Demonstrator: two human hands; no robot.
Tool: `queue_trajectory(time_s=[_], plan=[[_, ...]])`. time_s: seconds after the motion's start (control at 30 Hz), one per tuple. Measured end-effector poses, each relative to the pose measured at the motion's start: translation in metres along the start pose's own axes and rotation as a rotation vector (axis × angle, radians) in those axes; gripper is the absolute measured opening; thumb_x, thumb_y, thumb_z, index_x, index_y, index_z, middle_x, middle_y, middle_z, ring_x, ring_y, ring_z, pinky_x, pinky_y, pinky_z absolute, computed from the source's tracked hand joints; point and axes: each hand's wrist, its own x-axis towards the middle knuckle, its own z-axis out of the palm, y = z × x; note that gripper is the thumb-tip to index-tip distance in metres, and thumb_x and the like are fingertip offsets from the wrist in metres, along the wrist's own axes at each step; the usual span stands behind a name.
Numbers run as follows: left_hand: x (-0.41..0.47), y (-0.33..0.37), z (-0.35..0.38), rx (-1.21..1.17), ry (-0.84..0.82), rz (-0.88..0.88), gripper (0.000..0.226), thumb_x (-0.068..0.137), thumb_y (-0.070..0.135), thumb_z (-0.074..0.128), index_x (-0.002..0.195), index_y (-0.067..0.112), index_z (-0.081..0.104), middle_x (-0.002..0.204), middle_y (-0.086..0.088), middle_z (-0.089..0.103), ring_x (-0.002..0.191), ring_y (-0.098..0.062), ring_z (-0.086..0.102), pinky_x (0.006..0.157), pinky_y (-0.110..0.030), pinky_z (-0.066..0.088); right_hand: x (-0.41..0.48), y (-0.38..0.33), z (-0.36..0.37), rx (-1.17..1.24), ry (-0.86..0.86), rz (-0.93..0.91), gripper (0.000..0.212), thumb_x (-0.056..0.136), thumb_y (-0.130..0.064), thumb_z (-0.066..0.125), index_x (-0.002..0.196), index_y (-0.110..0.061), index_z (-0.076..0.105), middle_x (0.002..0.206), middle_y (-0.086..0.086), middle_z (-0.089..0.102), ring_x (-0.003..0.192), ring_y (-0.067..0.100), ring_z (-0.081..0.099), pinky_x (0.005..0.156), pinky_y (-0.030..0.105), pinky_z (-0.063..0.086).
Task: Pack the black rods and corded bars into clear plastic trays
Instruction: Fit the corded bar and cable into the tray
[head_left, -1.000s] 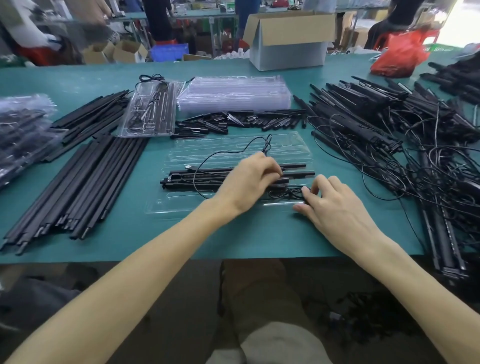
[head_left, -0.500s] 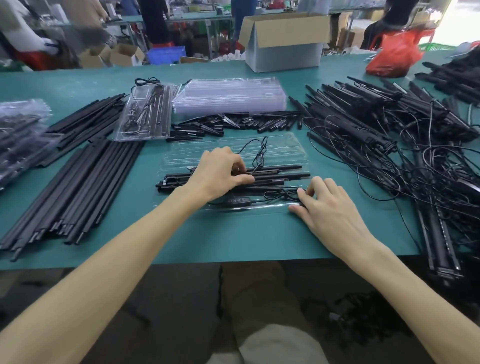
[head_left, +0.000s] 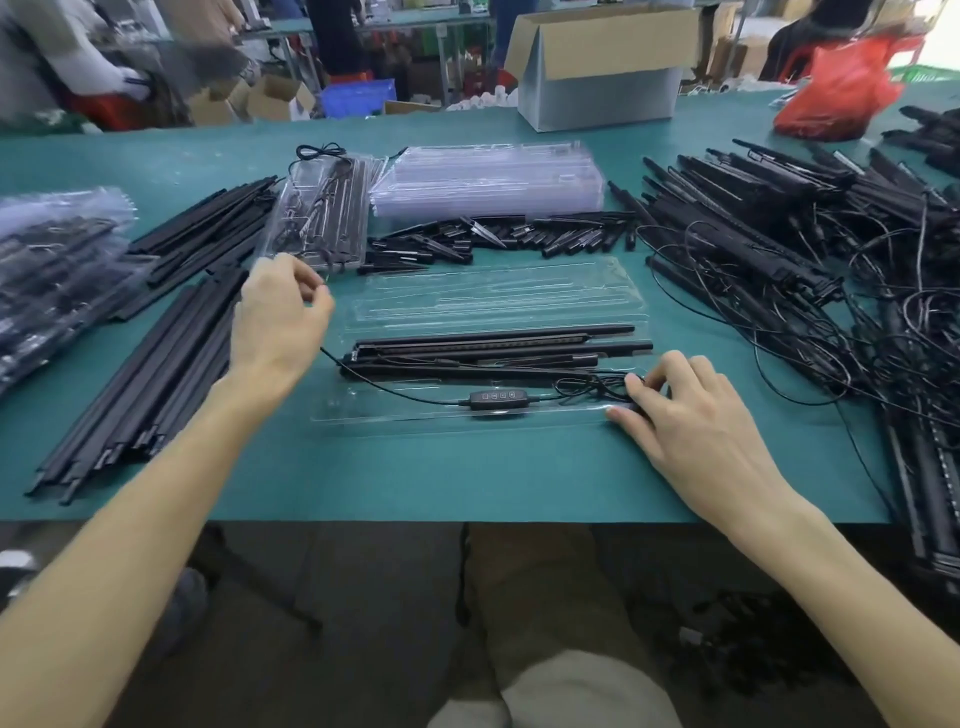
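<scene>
Head view: an open clear plastic tray (head_left: 498, 306) lies on the green tabletop (head_left: 415, 478) in front of the person, with a corded bar (head_left: 493, 339) and a few black rods (head_left: 519, 358) laid lengthwise in its middle channels. The cord (head_left: 405, 392) runs along the near channel through a small button controller (head_left: 494, 397). The right hand (head_left: 691, 415) pinches the bunched cord at the tray's right end, thumb and fingers curled on it. The left hand (head_left: 280, 322) hovers off the tray's left end, fingers loosely curled with nothing visible in them, beside a rod pile (head_left: 145, 384). Tangled bars (head_left: 779, 249) are heaped at the right, and empty trays (head_left: 488, 176) are stacked behind.
</scene>
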Motion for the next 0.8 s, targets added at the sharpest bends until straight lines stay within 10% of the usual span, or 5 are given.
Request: queue_trajectory(time_s=[0.1, 0.27, 0.43, 0.8], plan=[[-0.006, -0.014, -0.001, 0.127, -0.061, -0.13, 0.025, 0.088, -0.001, 0.054, 0.113, 0.004, 0.055, 0.123, -0.022, 0.048, 0.097, -0.042, 0.055, 0.092, -0.049, 0.045, 0.0, 0.0, 0.002, 0.012, 0.02, 0.0, 0.05, 0.098, -0.042, 0.048, 0.111, 0.0, 0.07, 0.094, 0.01, 0.051, 0.084, 0.029, 0.048, 0.07, 0.042, 0.046], [-0.019, -0.008, 0.011, 0.335, -0.052, 0.165, 0.044, 0.076, -0.019, 0.054, 0.109, 0.006, 0.065, 0.116, -0.019, 0.047, 0.11, -0.04, 0.043, 0.092, -0.047, 0.031, 0.0, 0.001, 0.004, 0.039, 0.053, -0.003, 0.047, 0.096, -0.041, 0.052, 0.11, 0.0, 0.07, 0.093, 0.01, 0.051, 0.083, 0.03, 0.047, 0.069, 0.043, 0.046], [-0.025, 0.012, 0.018, 0.248, -0.135, 0.527, 0.009, 0.09, 0.016, 0.07, 0.099, 0.015, 0.07, 0.11, -0.007, 0.056, 0.107, -0.031, 0.051, 0.094, -0.042, 0.029, 0.001, -0.001, 0.004, 0.052, 0.068, 0.017, 0.043, 0.096, -0.038, 0.056, 0.107, 0.0, 0.071, 0.09, 0.01, 0.05, 0.081, 0.03, 0.048, 0.067, 0.044, 0.049], [-0.044, -0.008, 0.012, -0.082, -0.433, 0.498, 0.02, 0.099, 0.035, 0.059, 0.111, 0.021, 0.065, 0.113, 0.006, 0.054, 0.112, -0.012, 0.047, 0.103, -0.032, 0.039, 0.001, 0.012, -0.005, 0.039, 0.069, 0.043, 0.036, 0.093, -0.033, 0.062, 0.101, 0.001, 0.073, 0.087, 0.011, 0.051, 0.077, 0.031, 0.05, 0.061, 0.043, 0.049]])
